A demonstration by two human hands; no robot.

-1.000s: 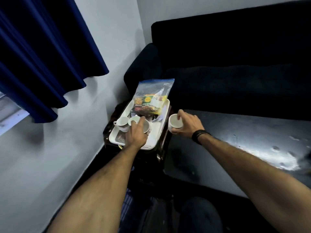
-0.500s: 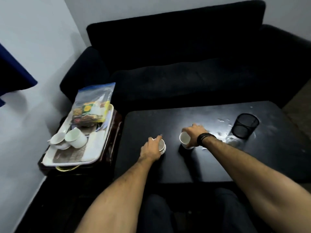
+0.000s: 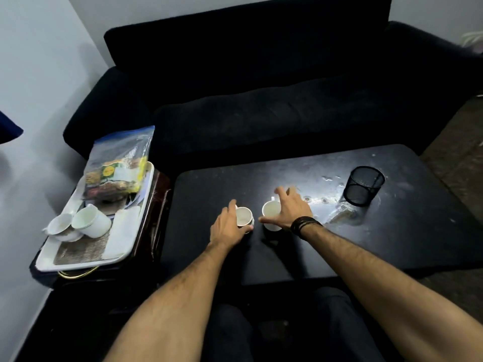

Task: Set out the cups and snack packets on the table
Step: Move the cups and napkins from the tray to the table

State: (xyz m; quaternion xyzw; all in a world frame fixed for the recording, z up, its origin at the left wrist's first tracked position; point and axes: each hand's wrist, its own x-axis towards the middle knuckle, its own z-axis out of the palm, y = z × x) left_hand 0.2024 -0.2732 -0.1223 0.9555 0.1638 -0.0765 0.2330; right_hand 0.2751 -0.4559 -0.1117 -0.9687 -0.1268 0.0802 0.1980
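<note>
Two white cups stand side by side on the black table (image 3: 407, 239). My left hand (image 3: 226, 228) is curled around the left cup (image 3: 245, 216) from its left side. My right hand (image 3: 291, 209) hovers over the right side of the other cup (image 3: 270, 210), fingers spread and lifted off it. To the left, a white tray (image 3: 78, 264) holds two more white cups, one lying tilted (image 3: 91, 222) and one beside it (image 3: 59, 226). A clear bag of snack packets (image 3: 117, 168) leans on the tray's far end.
A black mesh pen holder (image 3: 363, 185) stands on the table's right part, with wet-looking marks beside it. A dark sofa (image 3: 261, 100) runs behind the table. The tray rests on a small dark side table (image 3: 154, 231) against the wall.
Both hands carried a cup each from the tray to the table. Since half a second ago my right hand has spread its fingers off its cup; my left hand still holds its cup.
</note>
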